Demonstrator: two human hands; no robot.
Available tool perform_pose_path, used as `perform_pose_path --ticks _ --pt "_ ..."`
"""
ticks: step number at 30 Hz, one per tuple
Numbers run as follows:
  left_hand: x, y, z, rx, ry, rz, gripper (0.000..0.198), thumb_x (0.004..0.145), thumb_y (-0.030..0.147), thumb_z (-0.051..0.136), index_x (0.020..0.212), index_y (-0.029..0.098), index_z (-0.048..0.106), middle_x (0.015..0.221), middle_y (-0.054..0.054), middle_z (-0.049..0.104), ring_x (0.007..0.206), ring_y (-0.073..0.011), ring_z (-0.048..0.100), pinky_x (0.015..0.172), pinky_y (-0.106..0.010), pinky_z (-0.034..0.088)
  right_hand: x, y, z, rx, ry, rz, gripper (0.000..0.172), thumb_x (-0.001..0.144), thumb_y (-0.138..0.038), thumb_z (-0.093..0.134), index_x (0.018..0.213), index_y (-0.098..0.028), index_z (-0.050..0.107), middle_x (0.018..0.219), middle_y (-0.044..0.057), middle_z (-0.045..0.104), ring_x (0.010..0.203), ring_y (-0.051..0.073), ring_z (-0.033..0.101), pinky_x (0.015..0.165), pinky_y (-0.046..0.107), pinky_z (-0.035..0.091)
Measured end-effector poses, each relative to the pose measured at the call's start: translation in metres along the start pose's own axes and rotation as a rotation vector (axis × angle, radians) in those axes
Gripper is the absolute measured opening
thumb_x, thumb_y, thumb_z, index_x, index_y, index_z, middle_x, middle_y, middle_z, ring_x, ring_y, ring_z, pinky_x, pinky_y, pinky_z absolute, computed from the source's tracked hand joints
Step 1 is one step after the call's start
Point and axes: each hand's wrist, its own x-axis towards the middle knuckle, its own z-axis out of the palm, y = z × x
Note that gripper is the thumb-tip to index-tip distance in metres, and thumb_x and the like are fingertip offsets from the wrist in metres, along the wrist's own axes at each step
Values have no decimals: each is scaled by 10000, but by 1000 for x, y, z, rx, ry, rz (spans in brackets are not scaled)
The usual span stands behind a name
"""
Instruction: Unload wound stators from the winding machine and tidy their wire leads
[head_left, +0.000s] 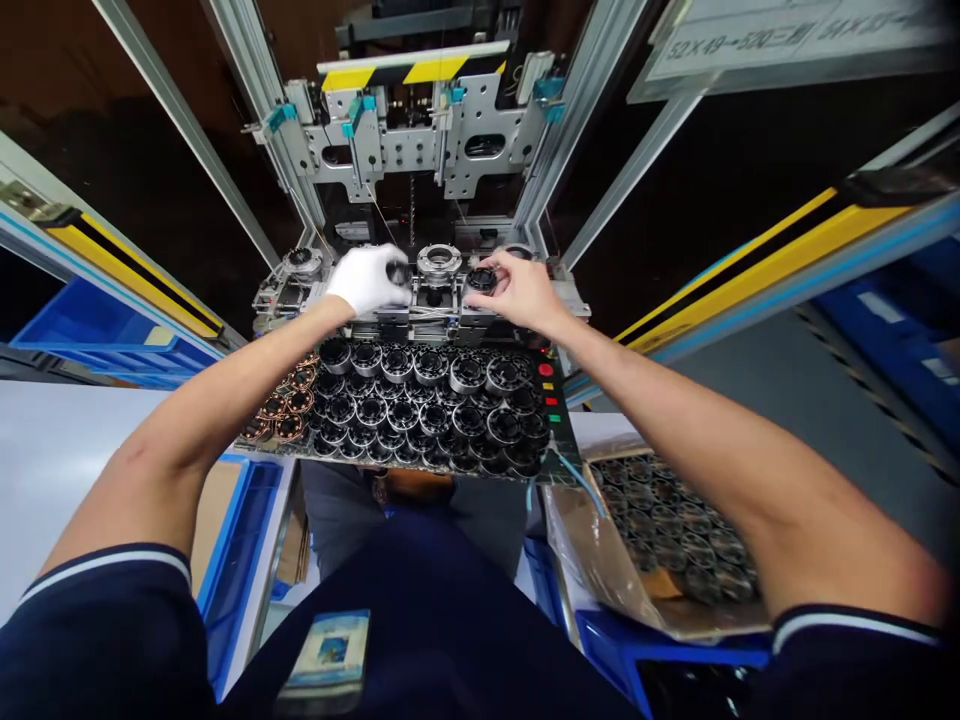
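Observation:
My left hand [367, 277], in a white glove, is closed over a dark round bearing part [398, 272] at the machine's fixture row. My bare right hand [521, 290] pinches another dark ring-shaped bearing [482, 279] just right of the centre fixture [439, 262], a metal ring seat standing between the two hands. Another fixture [301, 262] sits further left. Below the hands lies a tray shelf [559, 425] packed with several rows of steel bearings [420, 400], with some copper-coloured ones [289, 405] at its left end.
A press head of grey plates with a yellow-black bar [412, 70] hangs above the fixtures. Red, yellow and green buttons [550, 385] sit at the shelf's right. A plastic-lined box of bearings [667, 535] rests at lower right; blue bins [82, 330] at left.

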Motion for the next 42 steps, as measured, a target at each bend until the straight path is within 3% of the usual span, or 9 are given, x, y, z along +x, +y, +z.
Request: perform_pose_path --ticks 5,10,13,20,24,29,34,38,42 --pt "2 -21 30 -49 -29 -1 714 796 495 920 1436 202 801 1475 -127 831 1363 -375 779 1266 -520 589 -1 25 11 43 -3 -19 580 816 -553 918 1285 -238 785 932 60 797 952 352 800 1029 623 663" --pt "-2 -27 27 -147 23 -17 725 815 357 878 1484 181 658 1520 -156 768 1344 -335 767 1211 -494 622 -1 30 6 67 -9 8 623 707 -517 988 1220 -250 756 1056 82 807 1024 389 801 1018 657 682" --pt "-3 -30 17 -207 139 32 808 904 364 776 1637 180 490 1740 -189 600 1531 -321 659 1284 -467 579 -3 24 -3 160 31 9 786 753 -567 973 1417 -243 706 1223 103 796 1017 348 788 982 599 704" --pt "-1 -45 -10 -298 101 34 830 939 728 665 1633 314 479 1568 74 759 1336 -194 630 1264 -532 574 -5 6 -26 261 116 -29 701 863 -687 885 1411 -272 747 1352 106 815 1049 309 748 1008 566 692" --pt "-2 -42 -5 -248 104 9 937 802 764 784 1609 314 628 1619 91 752 1385 -254 663 1298 -582 562 -5 11 -14 247 154 4 763 804 -605 941 1452 -252 742 1397 127 809 1106 335 781 1063 588 692" --pt "0 -39 21 -104 -41 -46 851 697 652 956 1410 202 842 1470 -102 844 1392 -414 747 1282 -576 569 -4 23 11 69 47 54 594 716 -562 947 1192 -222 846 1047 114 825 991 380 776 1041 662 660" --pt "2 -40 24 -74 -76 -1 745 781 558 976 1430 223 827 1513 -128 821 1422 -412 761 1284 -548 574 -1 18 12 83 48 59 620 729 -585 913 1222 -218 831 1093 134 829 1111 422 785 1132 710 621" --pt "-26 -19 -1 -160 -43 126 648 856 432 913 1454 239 756 1562 -93 784 1424 -321 752 1304 -457 569 -18 -7 3 159 9 36 664 735 -588 876 1276 -215 781 1287 158 821 1030 385 817 1043 669 687" --pt "-88 20 -29 -449 179 324 572 1047 519 751 1528 273 563 1652 -106 675 1538 -281 689 1308 -450 590 -64 -57 -10 470 97 -123 719 875 -623 848 1467 -312 585 1463 114 730 1023 299 832 833 494 751"
